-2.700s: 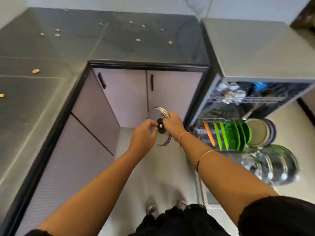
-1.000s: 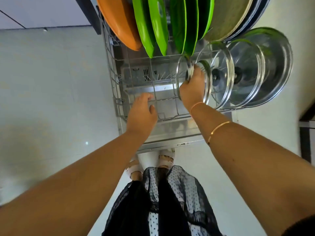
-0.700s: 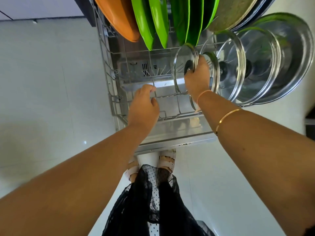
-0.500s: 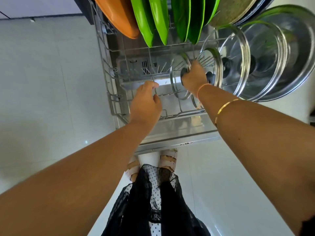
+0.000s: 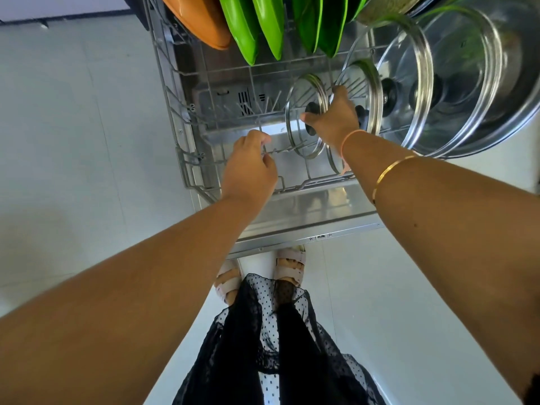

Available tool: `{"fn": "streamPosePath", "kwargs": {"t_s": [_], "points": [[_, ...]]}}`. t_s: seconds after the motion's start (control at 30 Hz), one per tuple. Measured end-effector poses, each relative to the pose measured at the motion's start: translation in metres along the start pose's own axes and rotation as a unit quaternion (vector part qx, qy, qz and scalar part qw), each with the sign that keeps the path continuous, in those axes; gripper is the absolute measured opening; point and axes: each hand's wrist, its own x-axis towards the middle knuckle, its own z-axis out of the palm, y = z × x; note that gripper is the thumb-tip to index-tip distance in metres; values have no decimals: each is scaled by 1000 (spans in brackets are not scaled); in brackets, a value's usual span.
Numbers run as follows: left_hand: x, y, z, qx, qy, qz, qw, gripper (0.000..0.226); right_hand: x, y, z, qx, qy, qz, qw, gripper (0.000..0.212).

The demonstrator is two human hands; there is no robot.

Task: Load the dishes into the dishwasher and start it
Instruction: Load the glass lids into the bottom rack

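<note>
The dishwasher's lower wire rack (image 5: pixel 187 168) is pulled out over the open door (image 5: pixel 306 226). My right hand (image 5: pixel 333 119) grips the black knob of a small glass lid (image 5: pixel 298 112), which stands on edge between the rack's tines. My left hand (image 5: pixel 248 168) rests on the front wire of the rack, fingers curled over it. Right of the small lid stand a second glass lid (image 5: pixel 371 92), a larger glass lid (image 5: pixel 415 68) and a steel lid (image 5: pixel 502 83). An orange plate (image 5: pixel 198 21) and several green plates (image 5: pixel 263 24) stand upright at the back.
Pale floor tiles (image 5: pixel 81 141) lie to the left and right of the open door. My sandalled feet (image 5: pixel 289 264) and black dotted skirt (image 5: pixel 268 340) are just in front of the door's edge. The left part of the rack holds only bare tines.
I carried the small glass lid from the counter area to the dishwasher. Over the last second my right hand lowered it into the rack's tines; my left hand stayed on the front wire.
</note>
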Motion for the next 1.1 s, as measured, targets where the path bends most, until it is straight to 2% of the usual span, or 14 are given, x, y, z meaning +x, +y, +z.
{"fn": "streamPosePath", "kwargs": {"t_s": [0.1,0.27,0.37,0.47,0.57,0.7,0.8,1.0,1.1], "points": [[-7,2,-1,34,-12,10,999,28,-21,2,-1,11,48,-37,998,66],[-30,7,4,136,-81,51,986,33,-68,25,9,-105,56,-191,974,57],[-49,7,14,241,-153,77,955,55,-91,56,13,-190,88,-295,932,51],[-68,15,24,323,-203,76,921,81,-106,93,12,-304,100,-352,880,52],[-82,26,37,321,-223,55,919,79,-109,113,11,-374,78,-373,846,64],[-86,28,54,278,-181,47,942,75,-102,122,12,-436,94,-381,810,74],[-85,32,63,276,-175,50,944,75,-99,126,16,-481,111,-382,781,78],[-65,55,75,245,-135,-26,960,81,-81,109,14,-467,118,-383,788,88],[-38,58,67,257,-109,-17,960,78,-64,82,7,-495,115,-377,774,87]]}}
